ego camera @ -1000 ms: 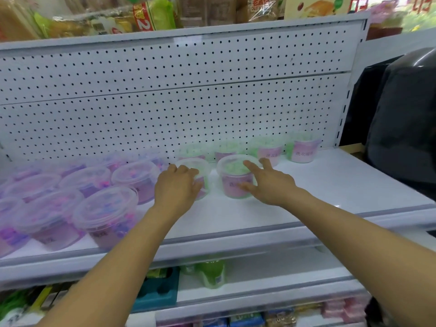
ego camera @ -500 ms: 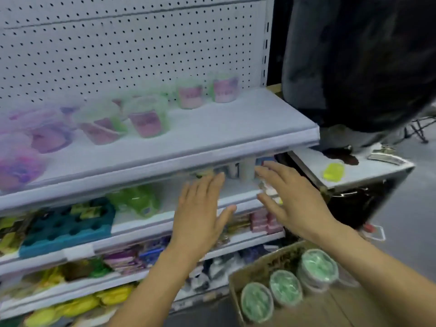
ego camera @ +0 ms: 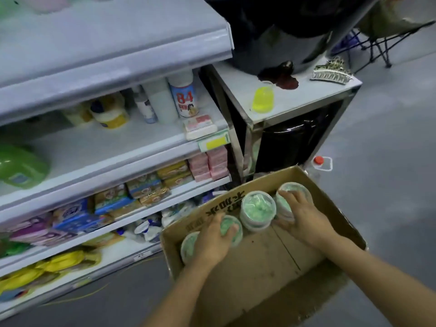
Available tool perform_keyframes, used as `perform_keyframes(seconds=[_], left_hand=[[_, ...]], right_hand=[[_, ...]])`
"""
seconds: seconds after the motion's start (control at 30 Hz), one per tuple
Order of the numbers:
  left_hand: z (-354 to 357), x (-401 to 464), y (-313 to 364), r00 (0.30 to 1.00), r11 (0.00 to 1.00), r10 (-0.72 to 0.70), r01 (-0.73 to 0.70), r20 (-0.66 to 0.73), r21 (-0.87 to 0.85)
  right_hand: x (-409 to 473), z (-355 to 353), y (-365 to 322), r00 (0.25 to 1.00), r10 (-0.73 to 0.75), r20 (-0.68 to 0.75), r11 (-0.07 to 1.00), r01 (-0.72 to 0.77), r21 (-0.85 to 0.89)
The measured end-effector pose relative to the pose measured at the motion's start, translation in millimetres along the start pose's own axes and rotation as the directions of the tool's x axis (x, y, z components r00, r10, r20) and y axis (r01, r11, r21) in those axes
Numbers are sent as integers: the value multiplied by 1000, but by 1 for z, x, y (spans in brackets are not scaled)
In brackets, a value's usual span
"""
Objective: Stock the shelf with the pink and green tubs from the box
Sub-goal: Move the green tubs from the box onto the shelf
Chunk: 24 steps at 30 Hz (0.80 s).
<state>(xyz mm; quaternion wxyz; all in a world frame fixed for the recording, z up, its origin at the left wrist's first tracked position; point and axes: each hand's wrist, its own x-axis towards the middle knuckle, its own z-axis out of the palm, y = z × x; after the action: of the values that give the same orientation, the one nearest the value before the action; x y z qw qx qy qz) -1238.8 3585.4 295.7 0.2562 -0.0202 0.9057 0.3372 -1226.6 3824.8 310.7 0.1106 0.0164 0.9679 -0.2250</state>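
Left hand [ego camera: 213,239]: your fingers curl over the lid of a green tub [ego camera: 232,228], at 9 o'clock in the box [ego camera: 335,204].
Right hand [ego camera: 303,214]: it wraps the far green tub [ego camera: 296,190] at 1 o'clock.
Left to do: four tubs show in the box, so stocking is unfinished; one tub [ego camera: 258,206] stands between your hands, another [ego camera: 188,244] under your left wrist.
Done: pale blurs on the top shelf [ego camera: 113,43] at 11 o'clock are probably stocked tubs.
Around: the shelf lip overhangs your lift; a counter [ego camera: 306,97] with a yellow cup [ego camera: 263,99] stands at 12 o'clock.
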Motion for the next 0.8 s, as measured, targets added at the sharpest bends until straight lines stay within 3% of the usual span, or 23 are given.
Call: perform_keyframes(seconds=[0.13, 0.33, 0.5, 0.6, 0.7, 0.8], left_hand=[[48, 55, 2, 972, 942, -179, 214, 152, -258], [97, 123, -3, 955, 895, -259, 294, 145, -336], [114, 145, -11, 953, 896, -279, 303, 118, -324], [118, 151, -17, 952, 872, -282, 307, 120, -380], [117, 149, -17, 934, 791, -310, 358, 179, -497], [109, 135, -16, 921, 701, -325, 387, 215, -599]], right_hand=[[31, 40, 56, 981, 161, 105, 980, -147, -134], [77, 85, 113, 979, 183, 89, 938, -147, -314], [102, 92, 124, 964, 262, 45, 954, -252, -162], [110, 93, 122, 962, 271, 16, 943, -262, -206], [109, 88, 118, 956, 294, -10, 925, -287, -248], [104, 73, 114, 931, 364, 29, 925, -358, -124]])
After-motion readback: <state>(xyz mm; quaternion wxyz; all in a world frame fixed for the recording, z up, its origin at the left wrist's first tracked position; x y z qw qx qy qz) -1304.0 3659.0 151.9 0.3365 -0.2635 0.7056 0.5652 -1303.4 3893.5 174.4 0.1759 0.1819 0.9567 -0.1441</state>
